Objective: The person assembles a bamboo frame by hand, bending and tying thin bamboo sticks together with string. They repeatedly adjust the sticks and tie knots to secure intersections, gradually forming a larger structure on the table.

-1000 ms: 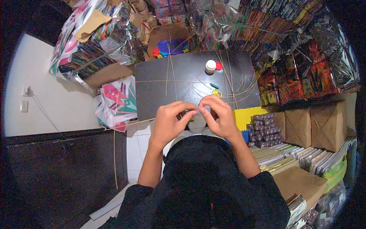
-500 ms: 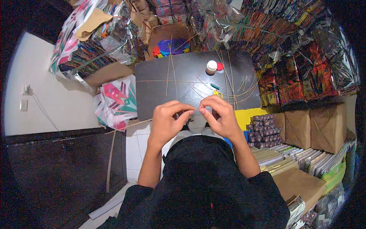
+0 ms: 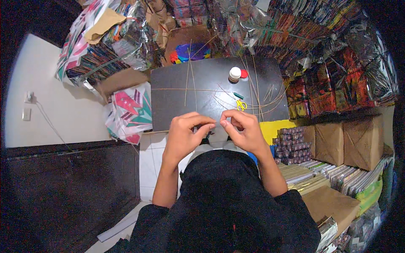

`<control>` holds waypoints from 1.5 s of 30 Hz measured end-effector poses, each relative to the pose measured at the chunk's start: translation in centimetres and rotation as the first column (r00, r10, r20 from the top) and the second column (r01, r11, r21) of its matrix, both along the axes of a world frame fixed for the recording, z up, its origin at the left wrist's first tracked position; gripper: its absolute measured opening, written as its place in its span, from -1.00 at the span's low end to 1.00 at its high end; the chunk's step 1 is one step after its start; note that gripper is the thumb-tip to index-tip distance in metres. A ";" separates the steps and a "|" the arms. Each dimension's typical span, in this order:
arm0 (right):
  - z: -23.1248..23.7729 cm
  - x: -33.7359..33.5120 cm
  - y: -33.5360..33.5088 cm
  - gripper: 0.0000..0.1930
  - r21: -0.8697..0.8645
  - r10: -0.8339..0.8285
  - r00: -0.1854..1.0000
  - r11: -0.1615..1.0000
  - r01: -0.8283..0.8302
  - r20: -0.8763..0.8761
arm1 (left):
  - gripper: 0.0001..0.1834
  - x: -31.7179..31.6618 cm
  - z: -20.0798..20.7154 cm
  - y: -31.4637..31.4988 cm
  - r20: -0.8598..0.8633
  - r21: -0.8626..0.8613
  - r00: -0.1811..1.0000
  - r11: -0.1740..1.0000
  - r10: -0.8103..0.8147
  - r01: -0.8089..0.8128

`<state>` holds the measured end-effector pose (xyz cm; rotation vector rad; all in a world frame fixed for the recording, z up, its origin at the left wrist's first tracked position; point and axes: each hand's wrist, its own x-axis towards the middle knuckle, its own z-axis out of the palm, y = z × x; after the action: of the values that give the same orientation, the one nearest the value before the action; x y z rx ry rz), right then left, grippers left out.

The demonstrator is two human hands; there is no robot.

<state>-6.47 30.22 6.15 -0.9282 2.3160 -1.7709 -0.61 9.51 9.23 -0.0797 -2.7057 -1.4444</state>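
Observation:
Side by side in front of the dark table's near edge, my left hand (image 3: 185,133) and my right hand (image 3: 243,131) face each other, fingertips almost meeting. Thumb and fingers of each are pinched together. Whatever lies between them is too thin or too hidden to make out. Just beyond the right hand, yellow-handled scissors (image 3: 241,105) lie on the table (image 3: 168,109), with a small dark green object (image 3: 238,95) behind them. Farther back stands a jar with a white lid (image 3: 234,74), next to a red lid (image 3: 244,74). Thin sticks (image 3: 186,84) lie crossed at the left, others bent at the right.
Wrapped stacks of colourful sheets (image 3: 303,25) rise behind the table. Printed sheets (image 3: 130,109) hang by its left side. To the right are stacked small dark boxes (image 3: 291,145), brown paper parcels (image 3: 363,141) and paper bundles (image 3: 306,173). A dark panel (image 3: 71,189) fills the lower left.
The thin sticks that stuck out left of my left hand and hung over the dark panel are out of sight. The scissors show more fully. Both hands keep nearly the same pose.

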 end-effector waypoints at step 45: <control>1.0 2.0 0.8 -0.87 0.170 0.017 0.987 0.985 0.011 -0.157 | -0.86 1.1 1.0 1.7 0.010 0.126 0.999 0.991 -0.044 0.043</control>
<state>-4.50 31.05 7.20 -1.0771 2.5118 -1.5183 0.53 11.22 10.19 -0.1237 -2.6306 -1.6286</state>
